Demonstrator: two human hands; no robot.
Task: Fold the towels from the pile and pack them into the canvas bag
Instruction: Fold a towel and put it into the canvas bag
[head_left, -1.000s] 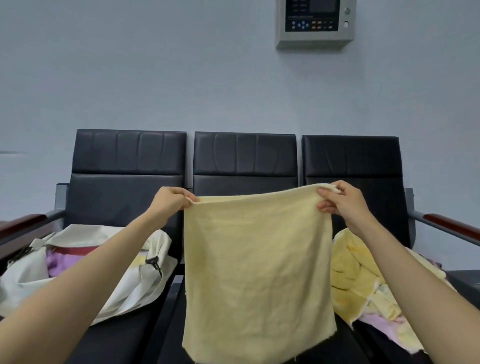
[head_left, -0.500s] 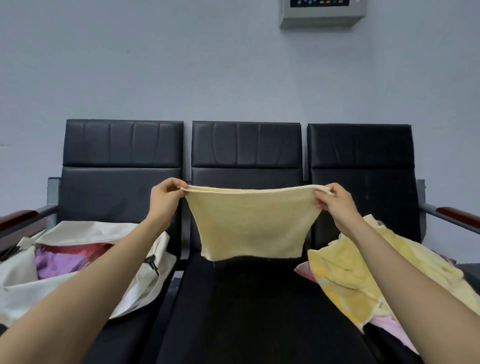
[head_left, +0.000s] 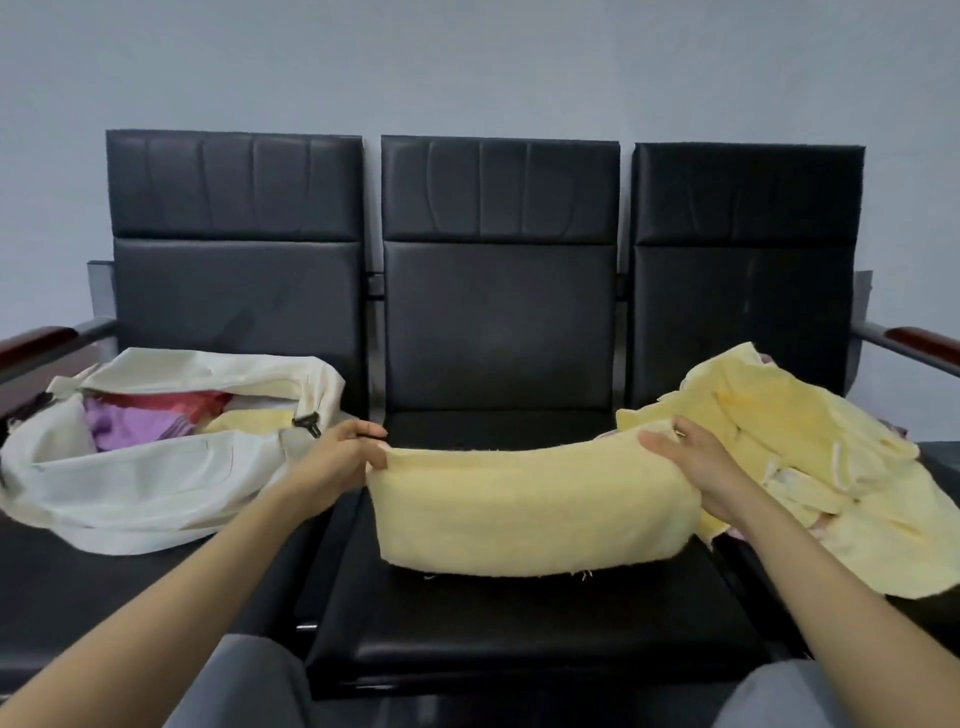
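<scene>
A pale yellow towel (head_left: 524, 512) hangs between my hands just over the middle seat, its lower edge near the cushion. My left hand (head_left: 340, 460) pinches its upper left corner and my right hand (head_left: 693, 460) grips its upper right corner. The white canvas bag (head_left: 156, 488) lies open on the left seat with purple, red and yellow cloth inside. A pile of yellow towels (head_left: 810, 452) lies crumpled on the right seat, touching my right wrist.
Three black padded seats (head_left: 498, 322) stand joined in a row against a grey wall. Wooden armrests (head_left: 31, 343) stick out at both ends. My grey-clad knees (head_left: 244, 686) show at the bottom edge.
My hands have come down from chest height to just above the middle seat, carrying the towel. The towel, hanging full length one second ago, now shows as a shorter band.
</scene>
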